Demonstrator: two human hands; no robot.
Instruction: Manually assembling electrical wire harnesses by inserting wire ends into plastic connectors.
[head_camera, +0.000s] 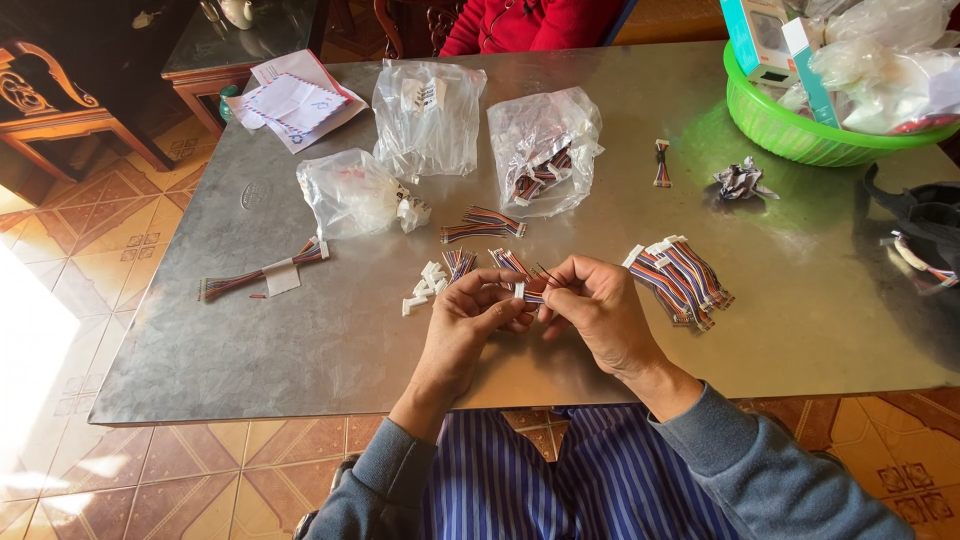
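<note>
Now you are in the middle of fitting a small white connector (519, 291) to a short ribbon of coloured wires (533, 296), and both hands meet over the metal surface (330, 330), just in front of you.

Going from the left: a long wire bundle with a paper tag (262, 278) lies well apart from your hands, then a little heap of loose white connectors (422, 287) lies just beside your left hand (472, 318). Your left hand pinches the white connector; thumb and forefinger are closed on it, so this grip is clamped. The ribbon of coloured wires runs from the connector toward your right hand (592, 305), whose fingertips are closed on the wire ends, right next to the left fingers. So the piece sits between the two grips, held above the surface and not resting on it.

Further right, a pile of finished ribbons (682, 280) lies near your right hand.

I judge that the next move needs a steady left hold and a fine, straight push of the wire end into the connector; whether it is already seated, I cannot tell.
</note>
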